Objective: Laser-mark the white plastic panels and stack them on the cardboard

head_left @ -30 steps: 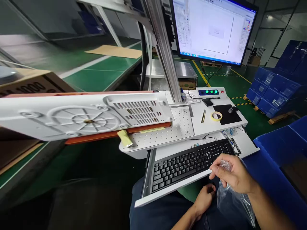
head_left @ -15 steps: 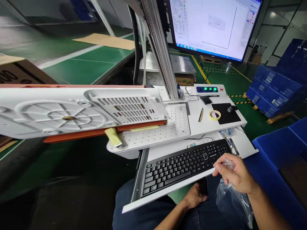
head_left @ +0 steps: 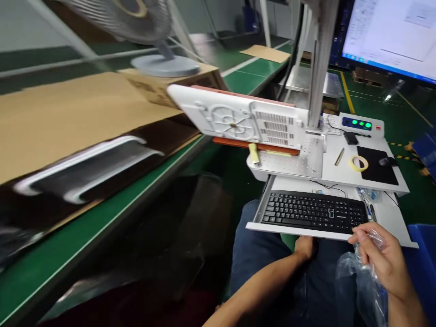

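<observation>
In the head view my right hand (head_left: 381, 252) is closed on a crumpled clear plastic bag (head_left: 369, 286), which hangs down over my leg. It hovers at the near right corner of the black keyboard (head_left: 313, 212). My left hand (head_left: 305, 247) rests low between my legs, just under the front lip of the keyboard tray (head_left: 293, 230); its fingers are hidden. Beyond the keyboard, a white plastic panel (head_left: 235, 122) with vent slots leans on orange-red supports (head_left: 269, 147) above a perforated metal plate (head_left: 309, 159). A yellow-wrapped clamp (head_left: 253, 153) sits at its lower edge.
To the left runs a green bench (head_left: 119, 206) with cardboard and a blurred white-edged part (head_left: 98, 165). A fan (head_left: 166, 66) stands on a carton (head_left: 153, 91). At right are a tape roll (head_left: 359, 163), a knife (head_left: 339, 156), a mouse (head_left: 386, 161) and a monitor (head_left: 391, 41).
My view has swung left, so the bench, fan and white-edged part now show and the workstation sits farther right. My right hand still grips the plastic bag; the left stays low.
</observation>
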`<state>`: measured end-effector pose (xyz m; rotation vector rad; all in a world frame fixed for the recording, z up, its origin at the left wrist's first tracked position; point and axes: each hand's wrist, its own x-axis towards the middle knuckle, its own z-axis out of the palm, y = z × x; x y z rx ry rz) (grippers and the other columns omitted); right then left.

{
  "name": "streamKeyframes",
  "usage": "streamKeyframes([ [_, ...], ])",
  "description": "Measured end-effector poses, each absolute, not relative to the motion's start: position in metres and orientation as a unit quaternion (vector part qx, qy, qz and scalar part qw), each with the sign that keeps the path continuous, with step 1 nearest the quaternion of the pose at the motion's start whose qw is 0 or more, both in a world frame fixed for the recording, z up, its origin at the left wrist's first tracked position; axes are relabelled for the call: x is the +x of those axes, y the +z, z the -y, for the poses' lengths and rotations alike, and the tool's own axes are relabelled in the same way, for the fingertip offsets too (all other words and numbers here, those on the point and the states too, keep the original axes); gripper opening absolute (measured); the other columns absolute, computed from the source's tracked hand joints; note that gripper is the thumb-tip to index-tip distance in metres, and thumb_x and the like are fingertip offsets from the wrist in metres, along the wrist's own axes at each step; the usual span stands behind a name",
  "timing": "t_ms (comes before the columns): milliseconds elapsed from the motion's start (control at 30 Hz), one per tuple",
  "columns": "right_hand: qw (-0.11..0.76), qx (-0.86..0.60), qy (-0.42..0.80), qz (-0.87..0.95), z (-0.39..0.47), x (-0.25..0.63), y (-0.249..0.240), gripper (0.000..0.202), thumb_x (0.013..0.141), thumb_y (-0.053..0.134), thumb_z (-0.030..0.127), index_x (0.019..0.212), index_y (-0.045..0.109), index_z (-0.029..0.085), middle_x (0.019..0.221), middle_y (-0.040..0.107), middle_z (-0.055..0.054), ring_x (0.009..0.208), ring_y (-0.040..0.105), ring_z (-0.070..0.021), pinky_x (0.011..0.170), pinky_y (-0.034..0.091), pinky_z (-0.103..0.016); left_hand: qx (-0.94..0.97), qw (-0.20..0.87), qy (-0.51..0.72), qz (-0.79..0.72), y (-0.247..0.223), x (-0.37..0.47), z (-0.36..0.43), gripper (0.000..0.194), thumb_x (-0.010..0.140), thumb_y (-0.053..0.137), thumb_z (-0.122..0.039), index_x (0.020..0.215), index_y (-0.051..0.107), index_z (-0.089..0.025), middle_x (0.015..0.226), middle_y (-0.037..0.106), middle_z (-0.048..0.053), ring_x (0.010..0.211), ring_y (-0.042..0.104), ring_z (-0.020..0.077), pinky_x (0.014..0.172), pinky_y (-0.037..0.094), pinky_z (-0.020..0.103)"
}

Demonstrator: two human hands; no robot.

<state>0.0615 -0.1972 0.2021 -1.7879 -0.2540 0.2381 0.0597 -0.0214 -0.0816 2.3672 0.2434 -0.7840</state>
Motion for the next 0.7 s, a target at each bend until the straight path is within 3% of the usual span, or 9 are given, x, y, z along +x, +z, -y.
streamKeyframes([
  [100, 0.599, -0.789, 0.084, 0.106, 0.204, 0.062, 0.199, 0.037, 0.105, 0.076, 0.057, 0.107, 0.077, 0.02, 0.099, 0.077, -0.01, 0.055, 0.056, -0.0107, 0.051, 0.049, -0.022, 0.902, 0.302, -0.284, -0.117, -0.073, 0.062, 0.021, 0.05, 0.088, 0.07, -0.029, 0.137, 0.075, -0.018, 0.136, 0.078, 0.021, 0.129, 0.074, 0.0394, 0.109, 0.059, 0.046],
  [300, 0.589, -0.802, 0.085, 0.06, 0.212, 0.052, 0.202, 0.043, 0.101, 0.077, 0.063, 0.108, 0.077, 0.02, 0.091, 0.073, -0.008, 0.06, 0.055, -0.013, 0.057, 0.05, -0.023, 0.885, 0.315, -0.322, -0.115, -0.055, 0.048, 0.015, 0.045, 0.081, 0.076, -0.046, 0.114, 0.084, -0.016, 0.124, 0.082, 0.021, 0.121, 0.078, 0.0409, 0.099, 0.066, 0.043],
  [500, 0.589, -0.801, 0.1, 0.043, 0.204, 0.052, 0.198, 0.048, 0.098, 0.079, 0.067, 0.108, 0.078, 0.021, 0.08, 0.069, -0.007, 0.063, 0.053, -0.0166, 0.06, 0.049, -0.027, 0.852, 0.351, -0.386, -0.052, -0.056, 0.042, 0.014, 0.033, 0.067, 0.078, -0.025, 0.096, 0.084, -0.012, 0.1, 0.083, 0.021, 0.109, 0.081, 0.0441, 0.089, 0.068, 0.046],
  [600, 0.585, -0.802, 0.098, 0.072, 0.199, 0.06, 0.19, 0.051, 0.094, 0.083, 0.067, 0.109, 0.08, 0.019, 0.086, 0.073, -0.011, 0.059, 0.055, -0.0176, 0.053, 0.05, -0.03, 0.832, 0.379, -0.404, -0.044, -0.059, 0.042, 0.012, 0.035, 0.061, 0.076, -0.019, 0.094, 0.083, -0.01, 0.087, 0.081, 0.02, 0.095, 0.082, 0.0445, 0.077, 0.068, 0.047],
  [700, 0.585, -0.801, 0.1, 0.079, 0.188, 0.059, 0.192, 0.05, 0.093, 0.084, 0.067, 0.109, 0.08, 0.02, 0.096, 0.076, -0.014, 0.058, 0.055, -0.0165, 0.048, 0.046, -0.028, 0.807, 0.435, -0.396, -0.043, -0.059, 0.039, 0.006, 0.039, 0.059, 0.076, -0.021, 0.097, 0.084, -0.014, 0.084, 0.08, 0.015, 0.081, 0.081, 0.0384, 0.064, 0.065, 0.04],
])
